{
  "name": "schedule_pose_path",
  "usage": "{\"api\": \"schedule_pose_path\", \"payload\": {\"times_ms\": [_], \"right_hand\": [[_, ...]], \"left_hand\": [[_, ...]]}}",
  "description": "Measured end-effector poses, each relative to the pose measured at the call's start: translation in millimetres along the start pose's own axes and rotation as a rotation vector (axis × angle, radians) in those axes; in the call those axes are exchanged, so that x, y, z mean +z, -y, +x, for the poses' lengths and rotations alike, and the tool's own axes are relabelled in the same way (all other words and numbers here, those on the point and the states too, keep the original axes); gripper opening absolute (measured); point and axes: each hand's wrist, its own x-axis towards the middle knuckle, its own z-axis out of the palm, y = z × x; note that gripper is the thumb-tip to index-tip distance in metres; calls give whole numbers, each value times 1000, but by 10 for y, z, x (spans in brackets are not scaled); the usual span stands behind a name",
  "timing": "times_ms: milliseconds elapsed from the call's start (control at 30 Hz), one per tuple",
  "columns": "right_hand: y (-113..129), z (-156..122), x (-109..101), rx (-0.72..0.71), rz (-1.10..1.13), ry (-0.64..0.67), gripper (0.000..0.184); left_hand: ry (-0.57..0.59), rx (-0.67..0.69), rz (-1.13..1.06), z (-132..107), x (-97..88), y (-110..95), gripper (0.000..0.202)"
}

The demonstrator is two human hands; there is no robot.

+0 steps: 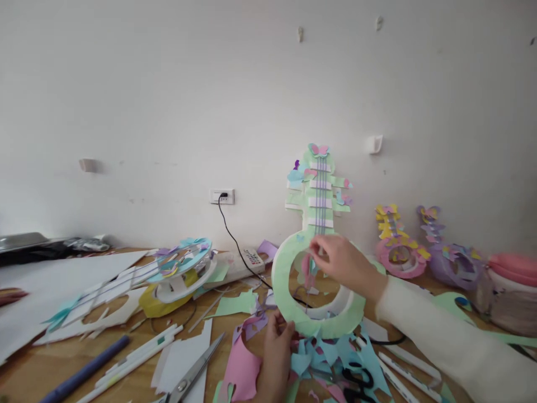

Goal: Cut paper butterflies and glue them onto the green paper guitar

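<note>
A green paper guitar point(319, 224) stands upright on the wooden table point(50, 366), with a ring-shaped body, white frets, purple strings and paper butterflies on its neck. My left hand point(277, 350) grips the ring's lower left rim. My right hand point(346, 263), in a cream sleeve, pinches a small pink paper piece point(309, 267) at the top of the ring's opening.
Scissors point(195, 372) lie at the front among paper scraps. A blue-trimmed white paper guitar point(168, 274) lies flat to the left, by a purple tube point(86, 369). Pink-yellow point(396, 243) and purple point(447, 252) paper guitars lean on the wall. A black cable point(235, 240) runs from the socket.
</note>
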Motion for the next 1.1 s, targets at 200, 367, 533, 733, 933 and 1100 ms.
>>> {"api": "schedule_pose_path", "payload": {"times_ms": [200, 367, 533, 733, 933, 1100], "right_hand": [[-406, -1136, 323, 224, 85, 58, 13], [-1034, -1629, 657, 481, 39, 37, 15], [-1306, -1843, 686, 547, 64, 118, 13], [-1170, -1835, 585, 605, 98, 249, 21], [-877, -1806, 508, 613, 155, 506, 25], [-885, -1827, 511, 661, 113, 556, 12]], "left_hand": [[-78, 7, 76, -78, 13, -74, 35], [-185, 10, 189, -159, 31, -170, 37], [-244, 300, 580, -208, 6, -274, 25], [302, 480, 1401, -324, 43, -461, 22], [376, 318, 1553, -395, 129, -399, 14], [378, 267, 1473, -373, 108, -335, 20]]}}
